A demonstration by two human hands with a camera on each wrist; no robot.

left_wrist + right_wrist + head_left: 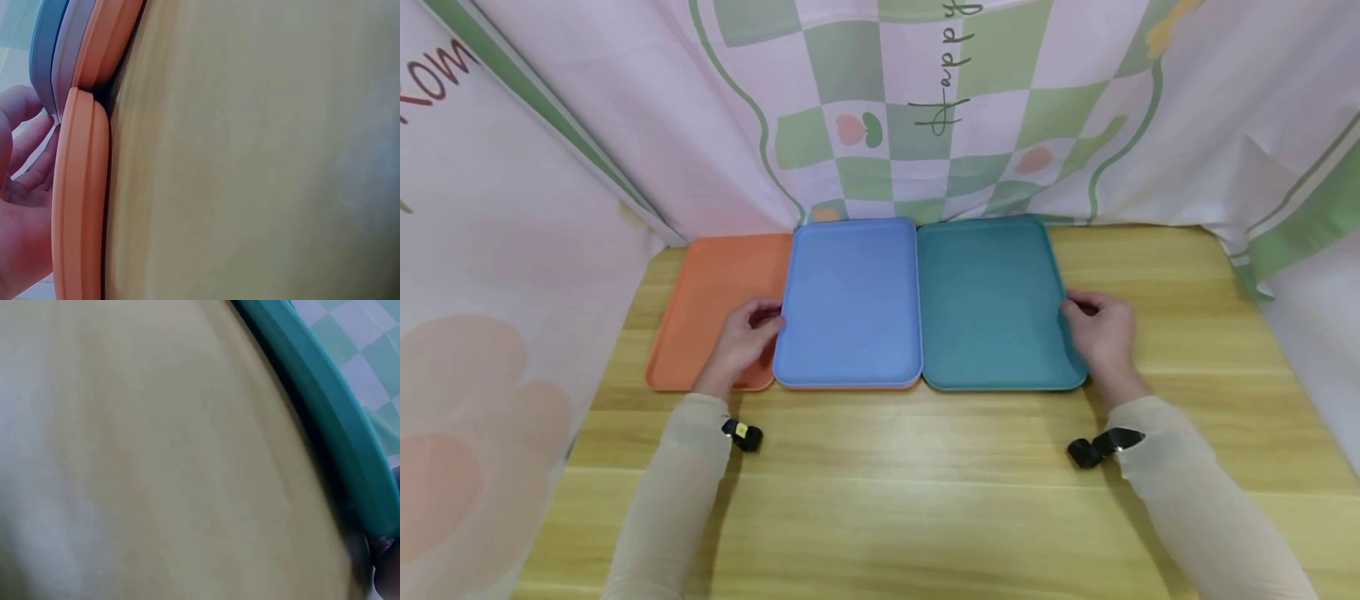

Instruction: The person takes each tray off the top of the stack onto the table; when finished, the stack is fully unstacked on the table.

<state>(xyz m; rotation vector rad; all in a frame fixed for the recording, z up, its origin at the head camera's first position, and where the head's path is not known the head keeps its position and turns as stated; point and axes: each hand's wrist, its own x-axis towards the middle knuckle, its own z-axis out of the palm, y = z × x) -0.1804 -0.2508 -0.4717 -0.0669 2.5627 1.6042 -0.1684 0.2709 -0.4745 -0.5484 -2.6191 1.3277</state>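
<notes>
Three rectangular trays show side by side in the head view: an orange tray (722,275), a blue tray (850,300) and a teal tray (988,300). My left hand (747,337) reaches over the orange tray and pinches the left rim of the blue one. In the left wrist view, the blue tray (45,56) tops a stack with a pinkish tray (65,75) and another orange tray (106,50) beneath. On the far side, my right hand (1101,329) grips the teal tray's right edge, thumb on top. Dark shadow lies under that teal rim (340,425) in the right wrist view.
The trays lie on a wood-grain table (887,500), close to its back edge. Behind them hangs a patterned curtain (917,108), and another cloth (512,250) covers the left side. Small black cameras (1093,450) sit on both wrists.
</notes>
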